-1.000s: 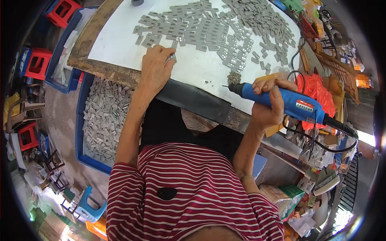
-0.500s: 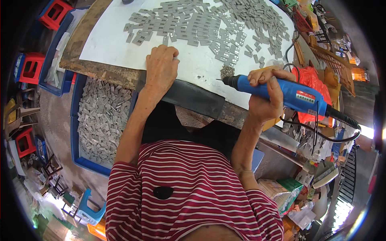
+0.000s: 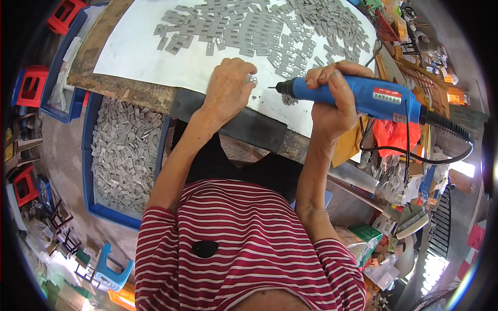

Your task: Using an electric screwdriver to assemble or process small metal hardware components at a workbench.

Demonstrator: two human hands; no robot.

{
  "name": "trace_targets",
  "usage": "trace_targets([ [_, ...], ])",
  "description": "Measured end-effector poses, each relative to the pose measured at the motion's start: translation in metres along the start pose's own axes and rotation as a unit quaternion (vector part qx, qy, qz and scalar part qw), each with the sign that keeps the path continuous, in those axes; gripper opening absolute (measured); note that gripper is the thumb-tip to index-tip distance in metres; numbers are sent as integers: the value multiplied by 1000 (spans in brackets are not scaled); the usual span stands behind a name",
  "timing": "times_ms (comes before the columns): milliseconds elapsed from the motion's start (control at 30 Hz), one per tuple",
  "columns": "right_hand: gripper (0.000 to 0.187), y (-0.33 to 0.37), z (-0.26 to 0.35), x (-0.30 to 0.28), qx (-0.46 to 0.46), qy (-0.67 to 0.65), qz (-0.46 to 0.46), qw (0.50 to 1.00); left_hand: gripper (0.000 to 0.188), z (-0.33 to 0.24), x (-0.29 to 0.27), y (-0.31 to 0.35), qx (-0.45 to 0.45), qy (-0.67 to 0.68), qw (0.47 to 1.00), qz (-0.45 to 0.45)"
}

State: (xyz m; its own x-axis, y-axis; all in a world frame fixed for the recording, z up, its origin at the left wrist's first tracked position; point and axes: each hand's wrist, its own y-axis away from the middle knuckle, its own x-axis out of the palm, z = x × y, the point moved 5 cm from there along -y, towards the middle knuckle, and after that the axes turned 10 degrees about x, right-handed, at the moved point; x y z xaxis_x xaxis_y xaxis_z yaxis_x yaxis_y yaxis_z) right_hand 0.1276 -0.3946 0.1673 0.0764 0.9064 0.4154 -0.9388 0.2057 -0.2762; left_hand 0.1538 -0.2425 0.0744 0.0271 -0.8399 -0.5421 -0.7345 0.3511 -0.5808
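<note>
My left hand (image 3: 226,89) is closed, with a small grey flat part (image 3: 252,80) pinched between thumb and fingertips just above the white sheet (image 3: 135,62). In my right hand (image 3: 332,111) is a blue electric screwdriver (image 3: 381,97), its thin bit pointing left toward the grey part, a short gap away. Under the screwdriver's nose sits a small pile of screws (image 3: 289,100), partly hidden. Beyond my hands, many grey parts with cut-outs (image 3: 259,32) lie in loose rows, and a denser heap of them (image 3: 332,26) spreads at the far right.
A blue bin (image 3: 89,173) full of similar grey parts stands below the worn wooden table edge (image 3: 122,89) at the left. The screwdriver's black cord (image 3: 441,161) loops at the right, near a red plastic bag (image 3: 389,137). Red stools (image 3: 32,85) are farther left.
My left hand has moved right from the near rows of parts, a grey part now showing in its fingers. My right hand has brought the screwdriver left and slightly up.
</note>
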Motion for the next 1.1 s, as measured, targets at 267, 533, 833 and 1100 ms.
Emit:
trace_targets([
  [267, 20, -14, -9, 20, 3, 63, 33, 997, 15, 3, -1, 4, -31, -14, 999, 19],
  [533, 24, -24, -20, 29, 24, 49, 29, 998, 14, 6, 1, 4, -31, -7, 999, 25],
  [833, 22, -28, -27, 36, 30, 93, 31, 995, 13, 7, 3, 3, -51, -33, 997, 54],
  [1100, 22, -29, -30, 40, 26, 111, 37, 993, 13, 7, 3, 2, -47, -45, 997, 47],
])
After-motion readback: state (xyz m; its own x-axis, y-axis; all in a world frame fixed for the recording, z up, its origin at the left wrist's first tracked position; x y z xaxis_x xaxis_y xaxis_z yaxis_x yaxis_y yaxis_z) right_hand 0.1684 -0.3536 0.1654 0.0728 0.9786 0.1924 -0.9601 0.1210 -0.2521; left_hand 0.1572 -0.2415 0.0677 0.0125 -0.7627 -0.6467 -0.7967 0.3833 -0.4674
